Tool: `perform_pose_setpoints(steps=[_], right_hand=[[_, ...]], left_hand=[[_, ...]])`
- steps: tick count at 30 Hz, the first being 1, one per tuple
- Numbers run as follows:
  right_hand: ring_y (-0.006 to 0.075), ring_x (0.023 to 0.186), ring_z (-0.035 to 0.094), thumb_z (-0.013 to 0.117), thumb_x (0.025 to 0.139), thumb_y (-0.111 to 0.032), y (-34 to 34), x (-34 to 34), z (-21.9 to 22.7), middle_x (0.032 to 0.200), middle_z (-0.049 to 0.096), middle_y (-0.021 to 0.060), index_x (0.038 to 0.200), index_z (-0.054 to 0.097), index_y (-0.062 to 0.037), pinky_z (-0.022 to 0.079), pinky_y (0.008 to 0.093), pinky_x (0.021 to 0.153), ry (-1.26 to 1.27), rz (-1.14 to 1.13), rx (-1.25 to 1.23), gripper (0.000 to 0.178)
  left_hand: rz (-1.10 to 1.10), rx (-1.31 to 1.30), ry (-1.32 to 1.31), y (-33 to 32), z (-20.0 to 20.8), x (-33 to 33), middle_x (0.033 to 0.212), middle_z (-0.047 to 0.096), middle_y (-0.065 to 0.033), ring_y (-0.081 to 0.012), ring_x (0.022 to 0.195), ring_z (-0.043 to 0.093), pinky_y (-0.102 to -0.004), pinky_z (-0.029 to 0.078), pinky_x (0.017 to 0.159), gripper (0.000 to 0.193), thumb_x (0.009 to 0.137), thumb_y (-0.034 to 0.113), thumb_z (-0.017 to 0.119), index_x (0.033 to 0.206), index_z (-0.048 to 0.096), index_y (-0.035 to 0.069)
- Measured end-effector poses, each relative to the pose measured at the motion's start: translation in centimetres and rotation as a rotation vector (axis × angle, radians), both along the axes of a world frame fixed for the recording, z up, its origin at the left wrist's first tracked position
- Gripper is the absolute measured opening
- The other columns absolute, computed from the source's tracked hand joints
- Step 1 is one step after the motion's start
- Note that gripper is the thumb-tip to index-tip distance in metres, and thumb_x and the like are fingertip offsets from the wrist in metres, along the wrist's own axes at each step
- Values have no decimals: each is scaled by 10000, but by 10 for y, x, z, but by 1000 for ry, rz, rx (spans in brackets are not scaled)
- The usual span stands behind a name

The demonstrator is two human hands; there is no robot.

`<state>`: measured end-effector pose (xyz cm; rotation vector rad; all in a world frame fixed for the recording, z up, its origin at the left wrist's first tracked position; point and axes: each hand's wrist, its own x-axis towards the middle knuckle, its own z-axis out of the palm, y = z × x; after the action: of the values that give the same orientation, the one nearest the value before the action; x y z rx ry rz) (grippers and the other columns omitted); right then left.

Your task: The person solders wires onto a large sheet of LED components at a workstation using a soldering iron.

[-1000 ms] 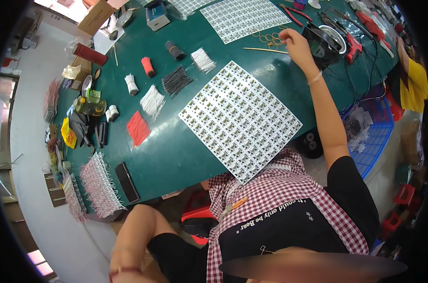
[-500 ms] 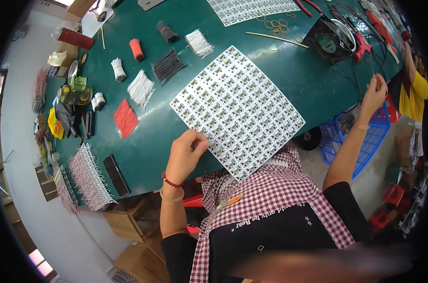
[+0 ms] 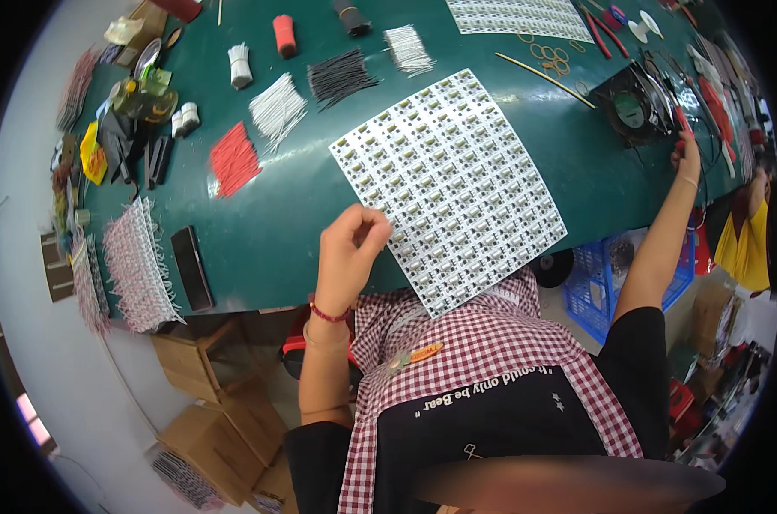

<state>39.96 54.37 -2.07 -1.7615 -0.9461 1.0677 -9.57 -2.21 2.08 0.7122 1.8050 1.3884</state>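
A white panel of small circuit boards (image 3: 457,188) lies on the green table in front of me, its near corner over my checked apron. By the panel's left edge, my left hand (image 3: 354,244) is closed, thumb and forefinger together; whatever they may hold is too small to make out. My right hand (image 3: 687,161) reaches far right, its fingers closed round the lower end of a red-handled tool (image 3: 682,122). Right beside that tool stands a black fan (image 3: 630,111). The tool's tip is not clear among the cables.
Left of the panel lie red wires (image 3: 234,160), white wires (image 3: 277,111) and black wires (image 3: 341,77). A phone (image 3: 191,267) rests near the front edge. A wooden stick (image 3: 543,79), rubber bands (image 3: 553,58) and another panel (image 3: 521,19) lie farther back. A blue crate (image 3: 587,287) stands below.
My right hand has moved up from beside the table's right edge to the red-handled tool. My left hand stays closed at the panel's left edge. The whole view has shifted.
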Motion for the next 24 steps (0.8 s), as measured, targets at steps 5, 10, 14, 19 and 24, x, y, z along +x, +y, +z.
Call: perform_pose_setpoints(steps=[5, 10, 14, 19, 24], right_hand=[[112, 460, 428, 694, 785, -158, -81, -43, 20, 607, 480, 1, 759, 535, -86, 328, 243, 426, 275, 33, 206, 177], [97, 531, 411, 618, 849, -52, -182, -76, 38, 635, 449, 1, 735, 486, -82, 334, 251, 484, 521, -45, 493, 177], [91, 549, 363, 570, 865, -1, -229, -83, 55, 646, 404, 1, 728, 446, -68, 330, 254, 504, 438, 50, 641, 197], [97, 572, 376, 565, 863, 2, -251, -93, 69, 665, 414, 17, 736, 447, -45, 329, 257, 520, 418, 31, 629, 179], [118, 616, 389, 552, 874, -18, -255, -102, 75, 705, 434, 44, 727, 454, -17, 337, 264, 554, 544, 18, 675, 177]], left_hand=[[-78, 158, 589, 83, -10, -40, 799, 599, -85, -220, 723, 575, -331, 458, 654, 64, 819, 70, 641, 811, 601, 20], [-41, 140, 1181, 193, -38, -70, 847, 564, -46, -245, 902, 533, -391, 399, 744, 75, 771, 137, 679, 757, 616, 99], [-142, 21, 1293, 223, -55, -74, 846, 564, -21, -226, 915, 525, -379, 390, 745, 54, 770, 154, 679, 756, 632, 132], [-76, 7, 1362, 229, -66, -74, 829, 582, -25, -232, 870, 533, -383, 386, 723, 69, 768, 145, 673, 787, 610, 123], [-139, 75, 1489, 230, -68, -74, 834, 589, -70, -247, 876, 540, -367, 396, 754, 95, 776, 58, 559, 860, 593, 85]])
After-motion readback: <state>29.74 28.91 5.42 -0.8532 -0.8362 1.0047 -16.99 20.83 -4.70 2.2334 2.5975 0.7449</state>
